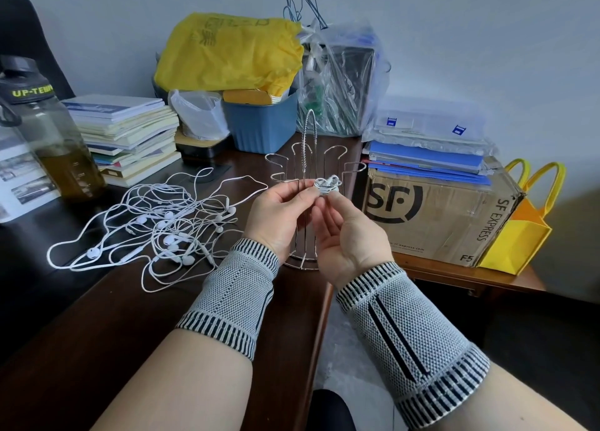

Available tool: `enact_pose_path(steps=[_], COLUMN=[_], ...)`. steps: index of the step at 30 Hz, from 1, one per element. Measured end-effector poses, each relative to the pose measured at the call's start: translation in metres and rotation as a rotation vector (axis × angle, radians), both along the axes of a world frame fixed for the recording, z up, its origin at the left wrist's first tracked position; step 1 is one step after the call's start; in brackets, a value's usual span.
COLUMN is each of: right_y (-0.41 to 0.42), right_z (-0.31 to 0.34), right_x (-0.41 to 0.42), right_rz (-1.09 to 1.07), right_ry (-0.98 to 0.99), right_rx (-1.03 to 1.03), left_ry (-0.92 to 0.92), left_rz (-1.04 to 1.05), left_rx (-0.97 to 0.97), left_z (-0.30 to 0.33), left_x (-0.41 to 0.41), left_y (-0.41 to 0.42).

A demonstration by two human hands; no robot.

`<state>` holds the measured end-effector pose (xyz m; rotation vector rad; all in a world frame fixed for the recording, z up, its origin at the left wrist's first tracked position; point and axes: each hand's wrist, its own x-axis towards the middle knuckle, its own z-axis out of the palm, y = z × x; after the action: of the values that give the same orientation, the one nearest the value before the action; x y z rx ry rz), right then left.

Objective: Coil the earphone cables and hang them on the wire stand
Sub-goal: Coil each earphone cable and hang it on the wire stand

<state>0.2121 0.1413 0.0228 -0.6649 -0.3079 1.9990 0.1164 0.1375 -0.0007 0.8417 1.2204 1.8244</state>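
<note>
A small coiled white earphone bundle (328, 184) is pinched between the fingertips of my left hand (279, 213) and my right hand (344, 232), held in front of the wire stand (308, 158). The silver stand rises near the desk's right edge, its hooked arms bare, its base partly hidden behind my hands. A tangle of several loose white earphones (162, 232) lies on the dark desk to the left. Both wrists wear grey knit wrist bands.
A large water bottle (48, 132) and a stack of books (130, 135) stand at the left. Behind the stand are a blue bin (259, 125) under a yellow bag and a clear plastic bag. A cardboard box (438, 216) and a yellow tote sit on the lower table at right.
</note>
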Motion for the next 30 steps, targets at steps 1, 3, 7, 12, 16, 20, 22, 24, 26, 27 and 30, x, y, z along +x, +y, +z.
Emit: enact_pose_path(steps=[1,3,7,12,16,20,22,24,26,27,30], right_y=[0.000,0.000,-0.003,-0.006,-0.004,-0.004,-0.005,-0.005,-0.004,-0.003,-0.004], right_z=[0.000,0.000,0.001,0.001,0.005,0.002,-0.001,-0.005,-0.007,-0.008,-0.010], right_x=[-0.001,-0.002,-0.004,-0.006,-0.003,-0.004,-0.005,-0.006,-0.008,-0.009,-0.009], right_rz=[-0.002,-0.017,-0.124,-0.193,-0.145,-0.139,-0.154,-0.169,-0.181,-0.189,-0.194], right_ry=[-0.016,-0.046,-0.176,-0.221,-0.167,-0.152,-0.155,-0.164,-0.150,-0.142,-0.155], right_rx=[-0.015,-0.021,0.109,0.165,0.080,0.070,0.096,0.115,0.106,0.095,0.101], left_ry=[0.007,0.021,0.037,0.010,0.015,0.022,0.024,0.033,0.029,0.024,0.003], left_rz=[-0.003,-0.003,-0.014,-0.023,-0.025,-0.023,-0.025,-0.028,-0.031,-0.035,-0.044], left_rx=[-0.003,-0.006,-0.017,-0.012,-0.014,-0.012,-0.016,-0.024,-0.021,-0.020,-0.011], left_z=[0.000,-0.001,-0.001,-0.001,-0.001,-0.001,-0.002,-0.002,-0.003,-0.003,-0.002], left_x=[0.000,-0.001,-0.002,-0.002,-0.001,-0.001,-0.001,-0.002,-0.003,-0.003,-0.002], left_y=[-0.001,-0.001,-0.001,-0.001,-0.001,-0.001,0.000,0.001,0.002,0.002,0.002])
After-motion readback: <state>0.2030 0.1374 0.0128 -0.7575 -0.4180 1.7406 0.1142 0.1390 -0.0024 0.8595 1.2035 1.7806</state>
